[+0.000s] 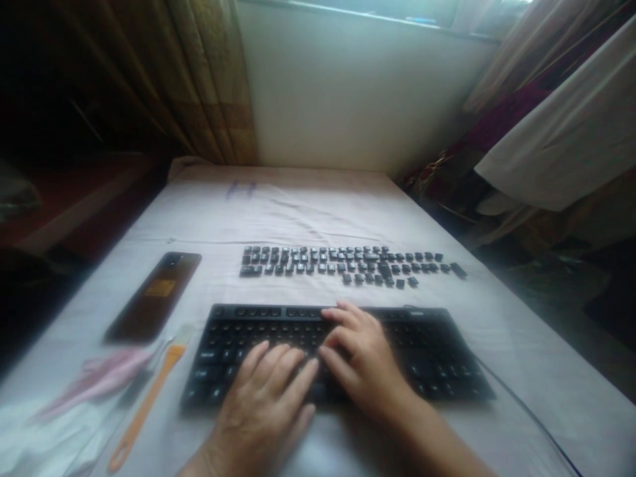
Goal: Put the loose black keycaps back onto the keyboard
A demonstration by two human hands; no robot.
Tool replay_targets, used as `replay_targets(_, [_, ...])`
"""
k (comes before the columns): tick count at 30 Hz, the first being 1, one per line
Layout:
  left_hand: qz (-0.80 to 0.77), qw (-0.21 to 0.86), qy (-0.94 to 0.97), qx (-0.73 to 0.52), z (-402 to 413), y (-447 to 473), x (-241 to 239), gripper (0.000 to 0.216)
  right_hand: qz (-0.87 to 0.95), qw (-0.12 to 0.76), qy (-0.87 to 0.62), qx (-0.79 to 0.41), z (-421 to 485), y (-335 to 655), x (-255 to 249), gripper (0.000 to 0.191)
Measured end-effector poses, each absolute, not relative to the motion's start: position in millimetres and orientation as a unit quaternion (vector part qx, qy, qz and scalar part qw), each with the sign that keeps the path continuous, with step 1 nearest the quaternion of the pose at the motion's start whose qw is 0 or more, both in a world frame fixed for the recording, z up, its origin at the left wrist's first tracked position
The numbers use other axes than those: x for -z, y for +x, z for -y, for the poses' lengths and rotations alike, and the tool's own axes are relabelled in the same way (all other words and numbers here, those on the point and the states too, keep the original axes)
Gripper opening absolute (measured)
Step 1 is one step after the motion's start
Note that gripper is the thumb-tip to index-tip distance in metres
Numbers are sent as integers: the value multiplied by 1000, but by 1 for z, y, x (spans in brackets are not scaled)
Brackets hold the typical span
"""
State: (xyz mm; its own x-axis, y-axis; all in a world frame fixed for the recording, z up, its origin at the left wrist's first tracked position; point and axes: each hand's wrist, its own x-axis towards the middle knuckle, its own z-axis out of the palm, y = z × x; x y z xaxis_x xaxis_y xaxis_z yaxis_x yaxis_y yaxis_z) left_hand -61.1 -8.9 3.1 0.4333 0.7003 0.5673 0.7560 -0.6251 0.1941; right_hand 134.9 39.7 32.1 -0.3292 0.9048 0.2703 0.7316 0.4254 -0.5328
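A black keyboard (442,351) lies on the cloth in front of me, with legends showing on its lower-left keys. Across its lower left part rests my left hand (271,391), palm down with the fingers stretched out and apart. My right hand (365,358) is over the keyboard's middle. Its thumb and index tips are pinched together close to my left index fingertip, and the other fingers reach toward the top row. Whatever may be between the right fingertips is too small to make out. Behind the keyboard, loose black keycaps (303,258) stand in several rows.
To the left lie a dark smartphone (156,291), an orange-handled brush (146,404), a pink cloth (104,381) and a white crumpled cloth or bag (54,430). The keyboard's cable (527,407) runs off to the lower right. Curtains (199,79) and hanging cloth (561,139) flank the surface.
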Motion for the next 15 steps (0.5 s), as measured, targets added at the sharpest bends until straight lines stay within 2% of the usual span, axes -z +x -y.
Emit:
replay_targets(11, [414,77,-838,347,1,-61,0,32,809,279,-492,-164,-54,145,-41,13])
replay_targets(15, [416,70,-837,349,3,-61,-2,32,802,238,-527,-149,-72,163,-50,15])
